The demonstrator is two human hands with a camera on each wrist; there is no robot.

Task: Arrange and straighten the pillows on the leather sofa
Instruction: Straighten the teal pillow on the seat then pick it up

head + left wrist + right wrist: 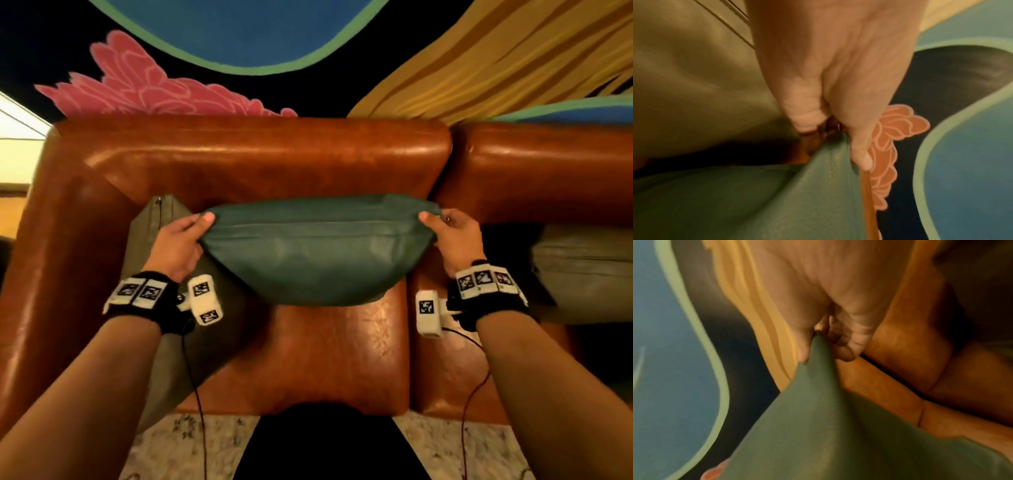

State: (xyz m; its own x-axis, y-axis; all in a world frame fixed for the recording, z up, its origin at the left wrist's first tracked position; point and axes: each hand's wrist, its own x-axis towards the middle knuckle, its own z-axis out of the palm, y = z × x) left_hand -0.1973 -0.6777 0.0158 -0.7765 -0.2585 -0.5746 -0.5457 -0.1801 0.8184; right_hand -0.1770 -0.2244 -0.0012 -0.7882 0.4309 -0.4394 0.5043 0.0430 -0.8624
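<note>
The left hand (178, 245) pinches the upper left corner of the green pillow (315, 250), with the thumb on top and the other fingers curled behind the corner. The right hand (457, 240) pinches the upper right corner in the same way; in the right wrist view the corner is squeezed between thumb and curled fingers. So both hands are closed on this one pillow, and its top edge is stretched between them.

The pillow hangs from the two corners in front of the backrest, above the seat of the sofa (260, 154). Its lower part sags in a round shape. I cannot tell if the bottom touches the seat.

Just beside the left hand, an olive pillow (150, 233) leans in the corner of the sofa by the armrest. On the next seat, to the right, a grey pillow (582, 270) lies against the backrest.

I judge that the task is in the middle. The green pillow is not yet set down; it has to be placed upright against the backrest. The olive pillow looks tilted and perhaps needs straightening, and the grey pillow looks rather slumped too.
</note>
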